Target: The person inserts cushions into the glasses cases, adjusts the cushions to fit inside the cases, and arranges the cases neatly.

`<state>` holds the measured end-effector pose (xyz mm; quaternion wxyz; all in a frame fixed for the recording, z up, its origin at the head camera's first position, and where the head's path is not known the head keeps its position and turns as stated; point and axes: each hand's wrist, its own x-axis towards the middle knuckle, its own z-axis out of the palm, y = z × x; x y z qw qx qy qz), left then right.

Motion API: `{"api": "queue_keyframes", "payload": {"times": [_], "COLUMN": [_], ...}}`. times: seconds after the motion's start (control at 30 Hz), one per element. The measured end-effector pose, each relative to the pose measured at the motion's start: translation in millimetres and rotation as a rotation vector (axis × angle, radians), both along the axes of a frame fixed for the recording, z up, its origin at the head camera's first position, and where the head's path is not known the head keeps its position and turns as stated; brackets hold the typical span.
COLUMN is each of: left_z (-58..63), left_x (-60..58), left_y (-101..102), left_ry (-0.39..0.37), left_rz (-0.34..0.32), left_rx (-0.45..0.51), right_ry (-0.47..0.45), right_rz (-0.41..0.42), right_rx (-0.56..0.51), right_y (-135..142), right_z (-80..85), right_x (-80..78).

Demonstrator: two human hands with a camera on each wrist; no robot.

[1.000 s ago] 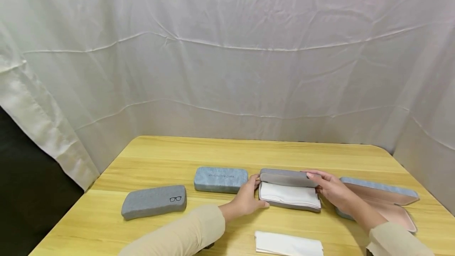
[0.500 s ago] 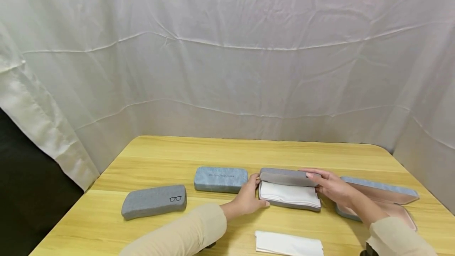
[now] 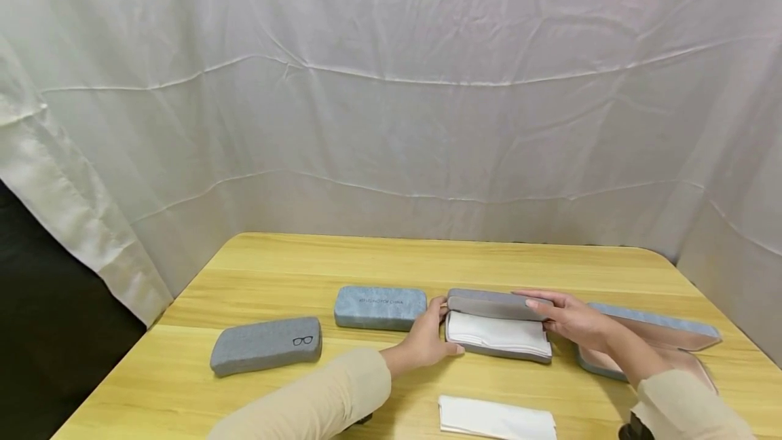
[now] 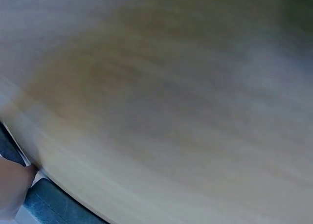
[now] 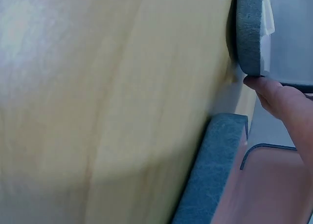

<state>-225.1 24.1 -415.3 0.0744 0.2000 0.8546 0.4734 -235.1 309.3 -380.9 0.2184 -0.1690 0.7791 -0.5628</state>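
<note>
Hands point(image 3: 423, 341) point(image 3: 577, 322) at open grey case's point(image 3: 496, 307) ends

Pale creased curtain point(image 3: 391, 127) behind wood table point(image 3: 342, 260); closed grey case point(image 3: 263, 346) with glasses print point(image 3: 302, 341), left.

Four cases are spread across table point(image 3: 391, 260). Leftmost case point(image 3: 266, 346) is set a little forward; second case point(image 3: 380, 307) is placed behind it, to the right. Third case point(image 3: 497, 305) is placed just right of that, flanked by left hand point(image 3: 424, 339) and right hand point(image 3: 574, 321). Inner cloth point(image 3: 497, 335) is laid in its base; loose cloth point(image 3: 497, 418) is laid in front. Rightmost case point(image 3: 666, 331) is set beyond right hand. Curtain point(image 3: 391, 134) is hung behind table.
</note>
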Motion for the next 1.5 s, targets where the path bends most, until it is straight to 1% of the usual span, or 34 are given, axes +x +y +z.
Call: {"api": "queue_keyframes", "payload": {"times": [0.1, 0.33, 0.43, 0.57, 0.67, 0.87, 0.93, 1.1, 1.17, 1.33, 1.5], "left_z": [-0.4, -1.0, -1.2, -1.6, -2.1, -2.6, -2.2, -1.6, -1.6, -3.3, -3.9], "left_x": [-0.2, -1.3, -1.6, -2.1, -2.4, -2.9, -3.2, -4.2, -4.3, -4.3, -4.5], "left_y": [0, -1, 0, 0, 0, 0, 0, 0, -1, -1, -1], "left_ry": [0.008, 0.044, 0.039, 0.026, 0.019, 0.015, 0.018, 0.022, 0.024, 0.025, -0.002], "left_rz": [-0.001, -0.021, -0.022, -0.025, -0.028, -0.019, -0.018, -0.025, -0.024, -0.017, -0.019], "left_rx": [-0.006, 0.004, 0.007, 0.010, 0.012, -0.001, -0.005, -0.010, -0.010, -0.012, 0.018], "right_ry": [-0.007, -0.026, -0.044, -0.039, 0.003, 0.097, 0.085, 0.012, 0.002, 0.027, 0.072], "right_rz": [0.016, 0.109, 0.107, 0.091, 0.079, 0.057, 0.072, 0.127, 0.136, 0.128, 0.128], "right_rx": [0.040, 0.051, 0.048, 0.046, 0.061, 0.133, 0.135, 0.124, 0.128, 0.153, 0.154], "right_y": [-1, -1, 0, 0, -1, -3, -3, -2, -2, -3, -3], "right_z": [3.5, 8.8, 8.7, 6.2, 4.4, 5.1, 6.5, 10.8, 11.9, 11.0, 8.9], "right_x": [-0.6, -3.2, -3.2, -1.8, 0.1, 4.0, 4.4, 3.7, 3.2, 3.8, 6.8]}}
